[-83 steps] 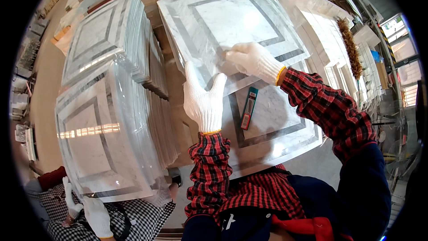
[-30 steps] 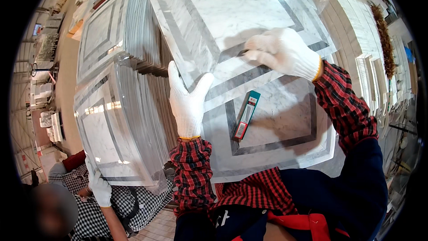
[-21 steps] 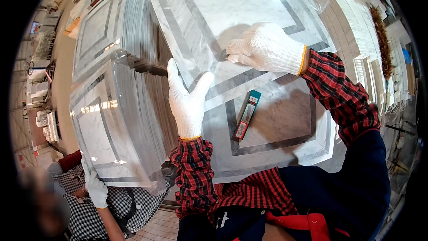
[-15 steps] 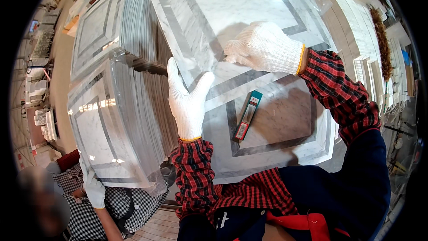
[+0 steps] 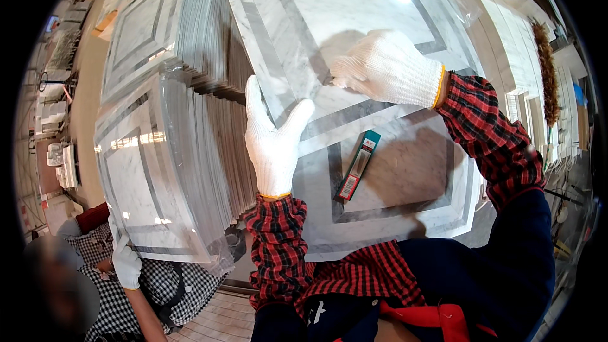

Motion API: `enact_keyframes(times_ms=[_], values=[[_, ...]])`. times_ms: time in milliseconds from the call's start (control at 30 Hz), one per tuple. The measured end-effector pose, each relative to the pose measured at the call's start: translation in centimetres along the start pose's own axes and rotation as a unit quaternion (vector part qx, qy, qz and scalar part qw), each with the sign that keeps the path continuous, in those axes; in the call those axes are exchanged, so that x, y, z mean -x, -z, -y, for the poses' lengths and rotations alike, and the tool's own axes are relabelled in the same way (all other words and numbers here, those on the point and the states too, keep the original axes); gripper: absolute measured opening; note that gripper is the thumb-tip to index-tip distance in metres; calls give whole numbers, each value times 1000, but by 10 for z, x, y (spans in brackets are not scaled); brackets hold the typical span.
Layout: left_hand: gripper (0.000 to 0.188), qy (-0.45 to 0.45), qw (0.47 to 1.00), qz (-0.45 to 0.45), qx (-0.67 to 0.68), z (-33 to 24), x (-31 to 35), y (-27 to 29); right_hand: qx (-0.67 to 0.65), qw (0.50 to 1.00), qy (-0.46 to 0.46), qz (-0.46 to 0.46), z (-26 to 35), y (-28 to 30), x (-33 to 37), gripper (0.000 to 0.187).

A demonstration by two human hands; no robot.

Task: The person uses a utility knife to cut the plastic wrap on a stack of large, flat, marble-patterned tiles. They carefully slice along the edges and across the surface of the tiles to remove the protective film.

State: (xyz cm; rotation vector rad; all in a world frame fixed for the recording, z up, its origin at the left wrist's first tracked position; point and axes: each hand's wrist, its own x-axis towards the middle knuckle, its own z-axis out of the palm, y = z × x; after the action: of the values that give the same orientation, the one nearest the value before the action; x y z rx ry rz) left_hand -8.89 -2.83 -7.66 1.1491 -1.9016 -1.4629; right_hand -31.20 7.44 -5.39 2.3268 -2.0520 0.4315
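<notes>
My left hand (image 5: 274, 145), in a white knit glove, rests at the left corner of a marble tile (image 5: 354, 3) with a grey border. Its fingers are stretched out together and the thumb stands apart. My right hand (image 5: 389, 66), gloved the same way, is closed in a pinch over that tile's near edge area; whatever its fingertips hold is hidden. Nearer to me lies a second bordered marble tile (image 5: 304, 228). On it sits a slim green, black and red box (image 5: 359, 166), slanted, with my right hand's shadow beside it.
Two tall stacks of tiles (image 5: 136, 171) under clear plastic stand to the left. Another person's gloved hand (image 5: 126, 263) touches the nearer stack's lower edge. Long pale slabs (image 5: 500, 31) line the right side, with a brown bristly strip (image 5: 546, 76) beyond.
My right hand stays pinched and shifts slightly right in the view; my left hand keeps its place at the tile's corner. The other person's hand has moved slightly left.
</notes>
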Motion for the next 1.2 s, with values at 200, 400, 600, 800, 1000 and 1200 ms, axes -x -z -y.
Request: enact_keyframes(times_ms=[200,400,600,800,1000,1200], values=[[97,-4,1000,-8,-1,4,-2,0,6,1000,21,6,-2,-3,-2,9],[94,-17,999,-9,40,8,-2,1,24,998,35,35,4,0,-7,3],[89,22,990,7,138,-1,-2,-4,16,997,77,18,-9,1,-8,4],[83,50,972,-17,230,0,0,1,11,994,105,-13,-15,-1,-11,6],[76,76,975,-23,206,-11,-8,16,59,998,35,1,5,2,-22,10],[70,52,975,-55,209,11,-18,38,7,999,-43,14,22,-8,-40,14]])
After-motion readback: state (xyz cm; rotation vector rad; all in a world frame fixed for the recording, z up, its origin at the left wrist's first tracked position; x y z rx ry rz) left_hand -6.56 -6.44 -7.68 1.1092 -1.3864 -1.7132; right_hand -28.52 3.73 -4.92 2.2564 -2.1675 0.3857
